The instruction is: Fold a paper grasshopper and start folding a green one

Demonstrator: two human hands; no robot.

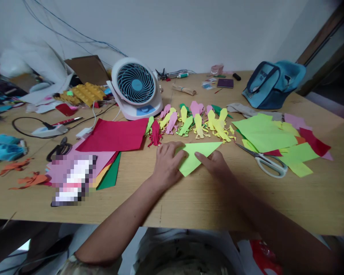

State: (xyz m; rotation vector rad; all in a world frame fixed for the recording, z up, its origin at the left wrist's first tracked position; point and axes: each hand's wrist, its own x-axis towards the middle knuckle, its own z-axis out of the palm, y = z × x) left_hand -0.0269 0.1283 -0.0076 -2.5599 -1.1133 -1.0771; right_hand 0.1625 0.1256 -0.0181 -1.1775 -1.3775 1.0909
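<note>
Left hand [168, 162]: grasps the green paper triangle [192, 156] at its left side, fingers bent over it.
Right hand [215, 165]: grips its right side, thumb on top.
Paper triangle: at the table [189, 208], between both hands, one corner toward the person.
Beyond it: small paper figures [198, 126] in a cluster.
Right: scissors [271, 166] beside cut paper sheets [266, 133].
Left: a red sheet [114, 135].

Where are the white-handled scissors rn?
Head view, right of centre: the scissors lie on the table, to the right of the right hand, at the near edge of the coloured paper pile.
</note>
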